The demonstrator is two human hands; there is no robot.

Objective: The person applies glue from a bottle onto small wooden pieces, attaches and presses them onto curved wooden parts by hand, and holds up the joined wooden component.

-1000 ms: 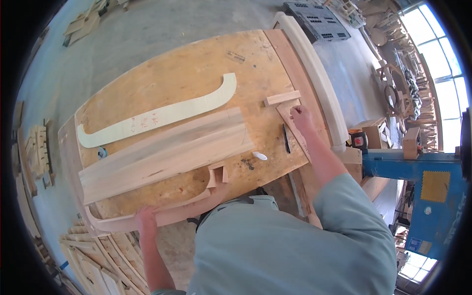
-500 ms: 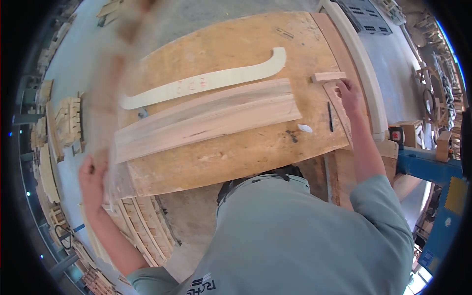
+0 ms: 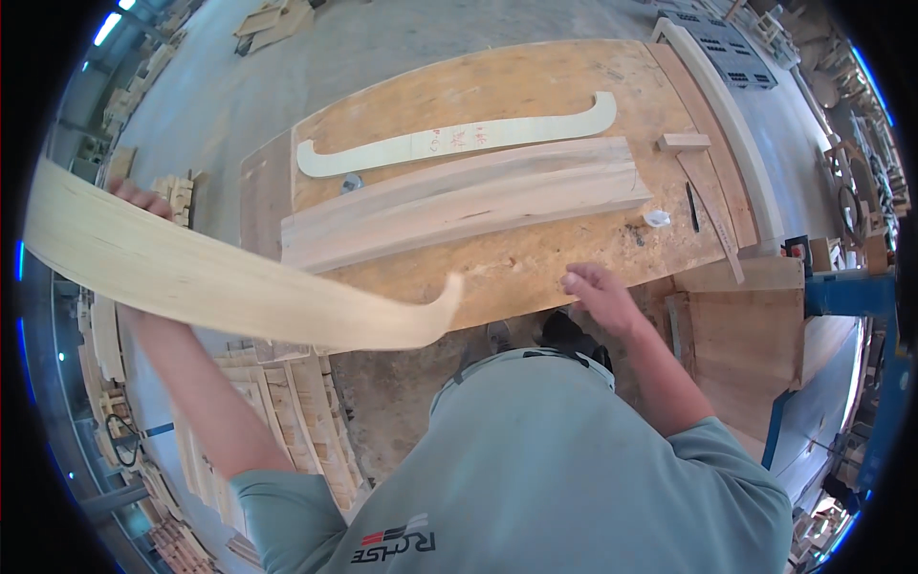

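Observation:
My left hand [image 3: 143, 198] grips a long, pale curved template [image 3: 239, 292] near its wide end, fingers over the top edge. The template slants down to the right, its upturned hooked tip reaching over the worktable's [image 3: 402, 266] near edge. By that edge, my right hand [image 3: 604, 297] is apart from the template, half curled, with a small gap between thumb and fingers and nothing visible inside. A similar pale template with hooked ends and red marks [image 3: 449, 140] lies on the table. Just nearer sits a thick wooden plank [image 3: 459, 203], slightly curved.
On the table's right lie a small wood block [image 3: 684, 143], a black pen [image 3: 691, 207], a thin wooden strip [image 3: 712, 220] and a white scrap [image 3: 657, 219]. Slatted wooden pieces [image 3: 277, 411] stand below left; a wooden box [image 3: 741, 325] stands at right.
My right hand has left the small wood block and come to the table's near edge. The template in my left hand has swung down from upright to a slant across the left side.

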